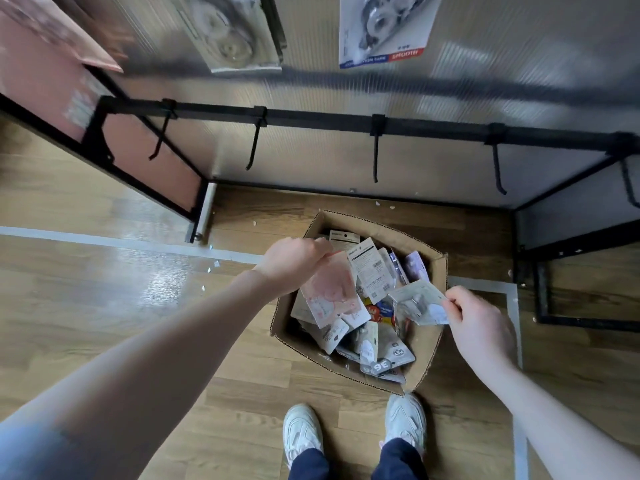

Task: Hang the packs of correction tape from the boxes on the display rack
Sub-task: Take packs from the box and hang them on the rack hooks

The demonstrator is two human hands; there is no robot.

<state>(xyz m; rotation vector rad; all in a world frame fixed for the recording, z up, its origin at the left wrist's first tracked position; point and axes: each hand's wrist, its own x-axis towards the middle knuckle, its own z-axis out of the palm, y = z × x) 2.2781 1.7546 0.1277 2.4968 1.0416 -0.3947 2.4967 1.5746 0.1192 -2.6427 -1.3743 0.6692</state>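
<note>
An open cardboard box (431,344) stands on the floor in front of my feet, filled with several packs of correction tape. My left hand (294,263) hovers over the box and holds a pink pack (329,292) by its top edge. My right hand (479,323) pinches a grey pack (417,301) by its right edge above the box. The display rack's black rail (311,119) crosses the view with bare hooks (375,157). Two packs (379,29) hang higher up on the rack.
The rack has a translucent back panel and black frame legs (540,292) at the right. A pink panel in a black frame (145,168) leans at the left. The floor is wood with pale tape lines (104,240). My white shoes (405,420) stand just behind the box.
</note>
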